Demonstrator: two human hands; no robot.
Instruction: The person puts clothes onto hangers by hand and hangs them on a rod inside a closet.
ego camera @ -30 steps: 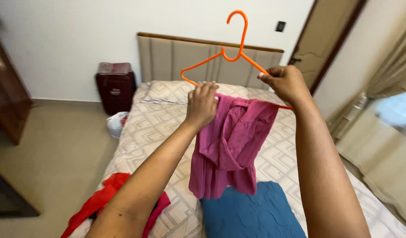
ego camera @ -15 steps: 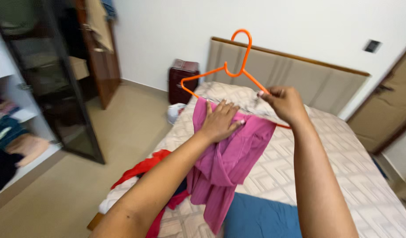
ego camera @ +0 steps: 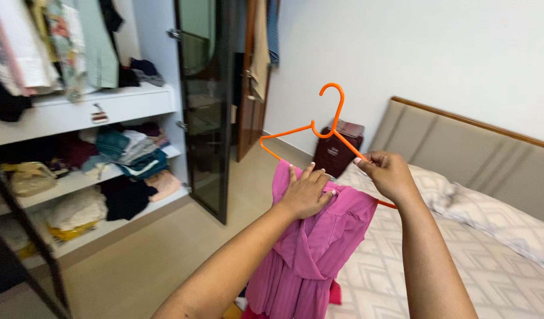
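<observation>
The right hand [ego camera: 389, 174] is closed on the sloping right arm of an orange hanger [ego camera: 319, 133], pinching it between thumb and fingers and holding it up at chest height with the hook upward. The left hand [ego camera: 306, 192] lies flat and open, fingers spread, pressed against a pink garment [ego camera: 319, 242] draped over the hanger's lower bar; it grips nothing that I can make out. The garment hangs straight down below both hands, bunched under the left palm.

Just beyond the hands, past the hanger, a dark red suitcase [ego camera: 338, 147] stands against the white wall. To the right of the right hand lies the bed [ego camera: 461, 266] with a patterned cover, a pillow [ego camera: 496, 218] and a padded headboard [ego camera: 461, 147]. Well off to the left of the left hand stands an open wardrobe [ego camera: 77, 147], its shelves stacked with folded clothes, and a dark glass door [ego camera: 204, 112] beside it.
</observation>
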